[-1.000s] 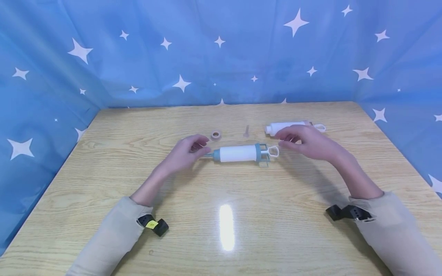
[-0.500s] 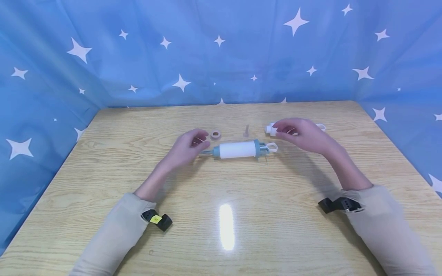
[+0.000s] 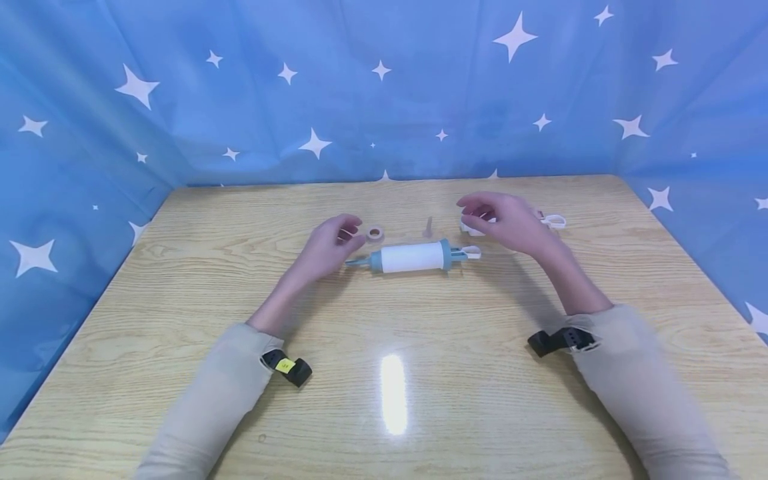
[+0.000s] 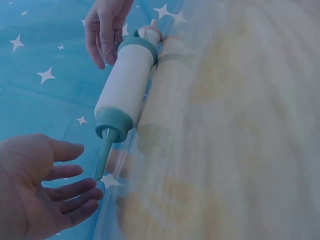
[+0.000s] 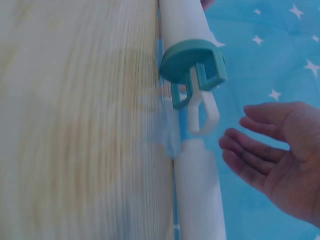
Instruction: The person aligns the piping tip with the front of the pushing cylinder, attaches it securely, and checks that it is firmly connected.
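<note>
A blue curtain (image 3: 360,33) with white four-pointed stars (image 3: 515,37) hung behind the wooden table (image 3: 150,300) and along its left and right sides. A bright strip of light (image 3: 393,393) shone on the wood grain. Toward the back lay a small pale ring (image 3: 375,240) and, apart from it on the right, a thin pale piece (image 3: 428,230), too faint to identify.
</note>
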### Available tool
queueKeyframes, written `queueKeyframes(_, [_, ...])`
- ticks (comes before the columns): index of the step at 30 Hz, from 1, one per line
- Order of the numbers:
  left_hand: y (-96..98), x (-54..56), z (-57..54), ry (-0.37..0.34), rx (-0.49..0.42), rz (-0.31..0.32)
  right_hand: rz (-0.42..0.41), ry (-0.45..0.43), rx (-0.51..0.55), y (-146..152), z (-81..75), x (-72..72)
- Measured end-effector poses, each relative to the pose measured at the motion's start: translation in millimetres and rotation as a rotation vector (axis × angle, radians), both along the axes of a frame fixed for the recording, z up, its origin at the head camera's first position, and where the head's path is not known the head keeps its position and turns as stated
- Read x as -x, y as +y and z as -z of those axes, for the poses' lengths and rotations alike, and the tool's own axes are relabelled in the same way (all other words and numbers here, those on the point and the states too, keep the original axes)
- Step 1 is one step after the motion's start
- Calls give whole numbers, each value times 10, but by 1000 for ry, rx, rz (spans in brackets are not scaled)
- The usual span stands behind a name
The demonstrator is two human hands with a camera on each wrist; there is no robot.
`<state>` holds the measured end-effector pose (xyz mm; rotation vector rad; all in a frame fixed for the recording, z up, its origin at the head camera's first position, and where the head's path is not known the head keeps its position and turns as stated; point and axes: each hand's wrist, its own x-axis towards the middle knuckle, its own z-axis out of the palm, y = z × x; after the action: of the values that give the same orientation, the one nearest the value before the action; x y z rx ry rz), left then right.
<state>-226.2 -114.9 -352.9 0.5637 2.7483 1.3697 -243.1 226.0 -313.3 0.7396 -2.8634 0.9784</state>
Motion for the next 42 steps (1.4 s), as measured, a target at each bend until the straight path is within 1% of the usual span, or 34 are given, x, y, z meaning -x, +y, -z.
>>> queueKeyframes(4, [62,69,4,-19,14,-2,-11,-13,15,-107,16,64])
queueKeyframes(8, [109,120,12,-55,37,-5,-18,-38,26,-208,25,113])
queueKeyframes(11, [138,153,29,-76,54,1,-20,-75,27,-281,32,147])
queueKeyframes(16, [186,188,35,-92,39,19,-37,-129,20,-399,58,210])
queueKeyframes(19, [213,201,38,-76,32,42,-48,-151,11,-452,74,229])
queueKeyframes(25, [245,233,57,-7,59,80,-49,-181,-9,-492,111,230])
queueKeyframes(33, [260,225,44,-10,116,69,-71,-183,-28,-480,155,240])
queueKeyframes(42, [251,200,41,20,172,50,-87,-199,-63,-482,158,236])
